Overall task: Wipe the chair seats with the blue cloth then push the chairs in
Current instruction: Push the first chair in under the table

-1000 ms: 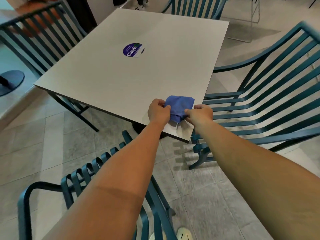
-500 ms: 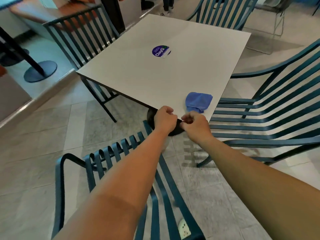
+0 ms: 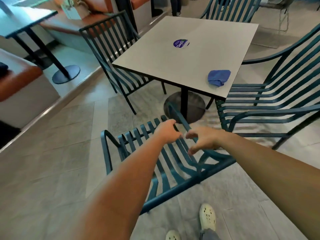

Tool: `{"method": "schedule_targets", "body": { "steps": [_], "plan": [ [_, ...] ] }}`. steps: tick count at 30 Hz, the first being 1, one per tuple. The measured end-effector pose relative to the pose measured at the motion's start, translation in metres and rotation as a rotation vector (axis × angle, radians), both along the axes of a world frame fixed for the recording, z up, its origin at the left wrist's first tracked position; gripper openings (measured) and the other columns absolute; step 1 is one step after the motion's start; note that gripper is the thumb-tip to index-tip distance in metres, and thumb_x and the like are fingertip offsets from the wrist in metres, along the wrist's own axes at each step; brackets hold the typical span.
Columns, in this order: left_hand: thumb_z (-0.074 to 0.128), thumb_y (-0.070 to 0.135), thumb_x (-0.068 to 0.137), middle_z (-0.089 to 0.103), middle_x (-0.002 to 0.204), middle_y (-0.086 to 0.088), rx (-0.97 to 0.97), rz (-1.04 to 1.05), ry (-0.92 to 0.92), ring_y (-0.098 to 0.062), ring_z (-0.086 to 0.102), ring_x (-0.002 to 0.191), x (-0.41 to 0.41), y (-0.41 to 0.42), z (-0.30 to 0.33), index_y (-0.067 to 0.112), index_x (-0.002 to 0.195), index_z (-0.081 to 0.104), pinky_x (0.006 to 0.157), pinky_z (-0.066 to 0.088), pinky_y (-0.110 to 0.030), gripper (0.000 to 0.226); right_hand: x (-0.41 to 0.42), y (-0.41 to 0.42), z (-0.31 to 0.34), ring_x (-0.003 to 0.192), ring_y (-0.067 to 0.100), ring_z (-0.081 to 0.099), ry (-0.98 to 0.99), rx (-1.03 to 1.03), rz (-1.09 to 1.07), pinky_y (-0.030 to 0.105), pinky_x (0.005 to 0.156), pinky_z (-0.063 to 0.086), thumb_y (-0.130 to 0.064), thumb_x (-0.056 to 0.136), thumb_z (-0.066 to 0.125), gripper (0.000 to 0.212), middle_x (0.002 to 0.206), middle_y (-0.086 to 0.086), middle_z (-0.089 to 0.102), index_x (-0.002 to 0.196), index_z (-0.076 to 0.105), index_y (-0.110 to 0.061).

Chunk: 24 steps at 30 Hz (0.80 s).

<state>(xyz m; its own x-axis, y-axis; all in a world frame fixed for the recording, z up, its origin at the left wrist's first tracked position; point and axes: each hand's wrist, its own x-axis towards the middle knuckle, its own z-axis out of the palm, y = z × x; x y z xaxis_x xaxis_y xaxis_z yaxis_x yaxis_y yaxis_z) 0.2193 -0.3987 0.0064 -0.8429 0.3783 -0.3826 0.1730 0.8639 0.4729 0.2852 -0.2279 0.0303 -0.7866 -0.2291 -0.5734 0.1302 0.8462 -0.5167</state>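
Observation:
The blue cloth point(image 3: 219, 77) lies crumpled on the grey table point(image 3: 173, 66), near its front right corner, with neither hand on it. The near teal slatted chair point(image 3: 173, 163) stands pulled out in front of me. My left hand point(image 3: 167, 131) hangs over its seat slats with loosely curled fingers, right beside the right armrest. My right hand point(image 3: 202, 141) is just to the right, over that armrest, with thumb and fingers apart. Neither hand plainly grips the chair; motion blur hides any contact.
A second teal chair point(image 3: 270, 101) stands at the table's right, a third point(image 3: 112, 54) at its left, a fourth point(image 3: 230, 9) behind it. The round table base point(image 3: 190, 104) sits ahead of the near chair. An orange bench point(image 3: 17, 78) and another table point(image 3: 26, 16) are left.
Both hands let go of the cloth, left it on the table and came back and down over the near chair. My view pulled back and swung left.

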Motion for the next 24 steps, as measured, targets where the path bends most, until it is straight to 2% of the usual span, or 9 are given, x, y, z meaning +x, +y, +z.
{"method": "schedule_targets", "body": {
  "steps": [3,6,9,11,14,16,17,19,24],
  "plan": [
    [0.067,0.058,0.081,0.034,0.156,-0.008,-0.09,-0.041,-0.109,-0.027,0.035,0.141,0.048,-0.035,0.003,0.014,0.154,0.024,0.112,0.032,-0.037,0.095,0.037,-0.016,0.0,0.122,0.018,0.051,-0.047,0.024,0.0,0.033,0.1,0.044,-0.055,0.061,0.085,0.09,0.14,-0.003,0.051,0.139,0.048,-0.026],
    [0.063,0.068,0.078,0.029,0.159,-0.009,-0.116,-0.023,-0.198,-0.029,0.031,0.144,0.091,-0.058,0.007,0.016,0.155,0.019,0.115,0.029,-0.041,0.103,0.064,-0.025,0.003,0.13,0.019,0.045,-0.084,0.071,0.037,0.033,0.099,0.039,-0.06,0.056,0.085,0.098,0.146,-0.004,0.044,0.141,0.045,-0.031],
    [0.063,0.072,0.075,0.028,0.159,-0.008,-0.094,0.029,-0.265,-0.03,0.03,0.144,0.126,-0.074,0.012,0.019,0.155,0.018,0.115,0.028,-0.045,0.106,0.088,-0.033,0.004,0.133,0.023,0.041,-0.089,0.123,0.062,0.035,0.097,0.039,-0.06,0.052,0.087,0.104,0.149,-0.005,0.039,0.142,0.041,-0.036],
    [0.063,0.072,0.074,0.025,0.16,-0.007,-0.082,0.053,-0.299,-0.03,0.027,0.145,0.146,-0.08,0.014,0.022,0.156,0.018,0.115,0.027,-0.047,0.106,0.104,-0.037,0.003,0.129,0.023,0.043,-0.076,0.156,0.077,0.032,0.092,0.04,-0.056,0.052,0.089,0.105,0.146,-0.005,0.041,0.143,0.04,-0.035],
    [0.07,0.069,0.07,0.028,0.159,-0.006,-0.089,0.077,-0.318,-0.029,0.029,0.145,0.179,-0.089,0.013,0.022,0.155,0.019,0.114,0.027,-0.045,0.11,0.129,-0.042,0.0,0.116,0.022,0.051,0.002,0.25,0.11,0.035,0.092,0.045,-0.046,0.061,0.088,0.092,0.135,-0.002,0.052,0.14,0.044,-0.028],
    [0.077,0.062,0.068,0.039,0.152,-0.005,-0.103,0.073,-0.299,-0.029,0.038,0.138,0.203,-0.097,0.012,0.022,0.153,0.025,0.113,0.031,-0.046,0.107,0.144,-0.045,-0.004,0.117,0.026,0.052,0.092,0.306,0.108,0.045,0.105,0.038,-0.046,0.068,0.083,0.079,0.13,0.001,0.055,0.135,0.046,-0.027],
    [0.079,0.056,0.068,0.046,0.145,-0.004,-0.128,0.061,-0.266,-0.028,0.045,0.131,0.213,-0.102,0.009,0.022,0.15,0.031,0.111,0.035,-0.048,0.101,0.15,-0.047,-0.007,0.122,0.028,0.049,0.133,0.326,0.101,0.051,0.112,0.026,-0.046,0.07,0.08,0.073,0.128,0.002,0.055,0.132,0.047,-0.027],
    [0.081,0.046,0.068,0.054,0.133,-0.001,-0.209,0.049,-0.155,-0.025,0.052,0.119,0.228,-0.113,0.003,0.023,0.14,0.04,0.105,0.042,-0.05,0.086,0.155,-0.049,-0.009,0.129,0.028,0.044,0.194,0.355,0.09,0.057,0.116,0.009,-0.044,0.073,0.079,0.061,0.125,0.002,0.055,0.124,0.049,-0.027],
    [0.077,0.036,0.072,0.058,0.114,0.0,-0.32,0.114,0.012,-0.024,0.053,0.108,0.241,-0.134,-0.008,0.027,0.132,0.046,0.1,0.044,-0.052,0.069,0.155,-0.051,-0.011,0.132,0.029,0.038,0.181,0.384,0.127,0.058,0.116,0.012,-0.039,0.078,0.077,0.062,0.128,0.004,0.052,0.13,0.046,-0.023]
  ]
}}
